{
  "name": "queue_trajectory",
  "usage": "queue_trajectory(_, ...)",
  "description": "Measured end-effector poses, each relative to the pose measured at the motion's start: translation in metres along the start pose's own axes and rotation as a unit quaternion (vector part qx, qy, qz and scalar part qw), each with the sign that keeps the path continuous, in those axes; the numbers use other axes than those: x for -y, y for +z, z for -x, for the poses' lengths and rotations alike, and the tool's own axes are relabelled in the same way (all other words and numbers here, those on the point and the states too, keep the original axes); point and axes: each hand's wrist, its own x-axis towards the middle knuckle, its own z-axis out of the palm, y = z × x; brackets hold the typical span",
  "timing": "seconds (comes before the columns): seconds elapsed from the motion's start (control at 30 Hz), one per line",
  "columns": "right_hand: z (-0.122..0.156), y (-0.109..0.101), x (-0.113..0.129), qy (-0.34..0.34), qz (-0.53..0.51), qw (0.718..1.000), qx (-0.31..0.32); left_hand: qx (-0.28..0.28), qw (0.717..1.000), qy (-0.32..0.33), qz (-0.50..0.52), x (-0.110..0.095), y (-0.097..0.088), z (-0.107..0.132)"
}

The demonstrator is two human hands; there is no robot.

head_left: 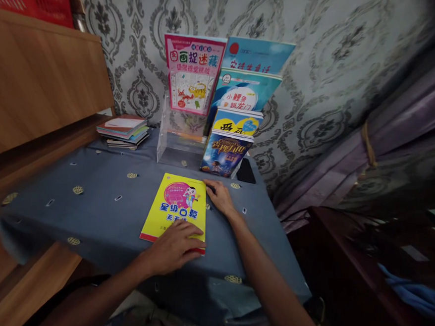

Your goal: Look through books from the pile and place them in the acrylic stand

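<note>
A yellow workbook (157, 211) with a pink round patch, a cartoon figure and a red lower strip lies closed and flat on the table. My left hand (176, 244) rests palm down across its lower right part, fingers spread over the cover, hiding some of the print. At the upper right corner is my right hand (220, 197), its fingertips touching the book's edge and a gap showing between thumb and index finger. Just behind the workbook stands a clear acrylic book rack (183, 153). Its front right book (225, 153) is dark blue with gold lettering.
Upper rack tiers hold a pink picture book (194, 74) and several blue and yellow books. A stack of thin books (125, 129) lies at the back left. A black phone-like slab (245, 171) lies right of the rack. The table's blue-grey cloth (99, 204) hangs over the front.
</note>
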Motion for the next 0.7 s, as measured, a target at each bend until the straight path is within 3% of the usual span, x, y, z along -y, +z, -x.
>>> queue_trajectory(0.27, 0.001, 0.003, 0.002, -0.007, 0.027, 1.000, 0.009, 0.049, 0.998, 0.006, -0.044, 0.010, -0.004, -0.014)
queue_trajectory(0.57, 0.002, -0.002, 0.003, 0.003, 0.002, 1.000, 0.011, 0.064, 0.989, -0.044, -0.129, 0.093, -0.004, -0.090)
queue_trajectory(0.7, 0.006, -0.002, 0.013, -0.001, 0.037, 0.999, 0.007, 0.048, 0.988, -0.075, -0.127, 0.118, -0.006, -0.104)
